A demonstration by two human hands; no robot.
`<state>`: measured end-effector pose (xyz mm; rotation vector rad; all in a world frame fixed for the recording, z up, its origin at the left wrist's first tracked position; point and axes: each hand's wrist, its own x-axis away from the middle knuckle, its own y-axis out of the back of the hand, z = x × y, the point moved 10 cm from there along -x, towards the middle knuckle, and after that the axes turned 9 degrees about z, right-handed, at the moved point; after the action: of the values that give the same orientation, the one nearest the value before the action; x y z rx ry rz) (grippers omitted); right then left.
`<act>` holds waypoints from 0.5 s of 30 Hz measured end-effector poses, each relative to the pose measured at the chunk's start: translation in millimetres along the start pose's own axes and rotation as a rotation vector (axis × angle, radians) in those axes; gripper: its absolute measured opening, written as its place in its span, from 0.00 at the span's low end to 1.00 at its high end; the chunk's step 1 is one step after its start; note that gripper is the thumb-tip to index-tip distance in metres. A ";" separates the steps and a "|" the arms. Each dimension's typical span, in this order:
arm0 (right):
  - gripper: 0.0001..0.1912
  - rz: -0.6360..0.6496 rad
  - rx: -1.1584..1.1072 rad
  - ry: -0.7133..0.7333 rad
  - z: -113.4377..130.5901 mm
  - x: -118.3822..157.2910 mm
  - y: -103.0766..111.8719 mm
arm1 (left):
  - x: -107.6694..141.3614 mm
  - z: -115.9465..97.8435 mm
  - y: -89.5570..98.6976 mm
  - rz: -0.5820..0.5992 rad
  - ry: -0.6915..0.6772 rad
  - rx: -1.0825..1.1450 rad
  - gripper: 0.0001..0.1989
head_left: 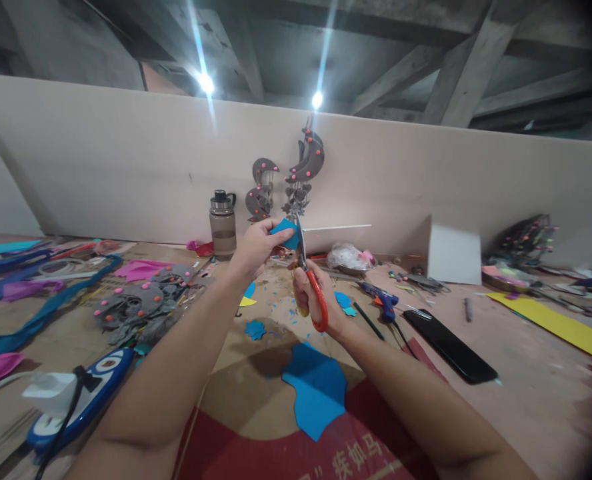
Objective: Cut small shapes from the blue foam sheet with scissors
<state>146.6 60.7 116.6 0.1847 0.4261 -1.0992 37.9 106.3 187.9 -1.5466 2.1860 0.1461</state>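
My left hand [262,245] pinches a small piece of blue craft foam [290,235] between thumb and fingers, raised above the work surface. My right hand [312,293] is wrapped round the handles of red-handled scissors [318,300]. Their blades point up and away from me, right beside the foam's right edge; whether they touch it I cannot tell. Below my hands lies a larger blue foam sheet [317,388] with an irregular cut outline. A scalloped blue cutout [255,329] and small blue scraps are scattered on the cardboard [236,363].
A water bottle [223,225] stands near the wall, beside grey moon-shaped hangings [306,160]. At right lie a blue glue gun [383,300], a black phone [450,345] and a yellow strip [556,325]. At left are grey felt pieces [136,303] and a power strip [89,400].
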 end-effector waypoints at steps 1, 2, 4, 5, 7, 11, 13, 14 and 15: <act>0.20 -0.004 0.003 0.001 0.5 0.5 -0.3 | 0.0 0.8 -1.1 0.004 0.003 0.007 0.20; 0.20 -0.006 0.003 0.000 0.9 0.9 -0.7 | 0.0 1.4 -2.1 0.008 0.006 0.014 0.20; 0.20 -0.007 -0.005 -0.009 0.7 1.4 -2.1 | 0.0 2.3 -3.8 0.016 0.015 0.027 0.20; 0.20 -0.007 -0.012 -0.017 0.2 1.5 -2.7 | 0.0 2.4 -4.0 0.016 0.017 0.034 0.21; 0.21 -0.007 -0.026 -0.033 -0.7 1.4 -3.7 | -0.1 2.5 -3.8 0.012 0.023 0.043 0.21; 0.20 -0.004 -0.022 -0.029 0.0 1.5 -4.1 | -0.9 2.4 -3.1 0.016 0.025 0.050 0.20; 0.19 0.001 -0.009 -0.010 0.9 1.8 -3.6 | -1.0 2.5 -1.7 0.010 0.024 0.054 0.19; 0.19 0.001 -0.004 -0.002 1.1 2.0 -3.2 | -1.0 2.7 -0.9 0.007 0.025 0.054 0.19; 0.18 0.000 0.000 0.003 1.0 2.2 -2.6 | -1.0 2.9 -0.2 0.005 0.027 0.053 0.18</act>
<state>145.3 57.4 116.8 0.1862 0.4288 -1.0993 39.2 108.0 185.8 -1.5232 2.1964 0.0687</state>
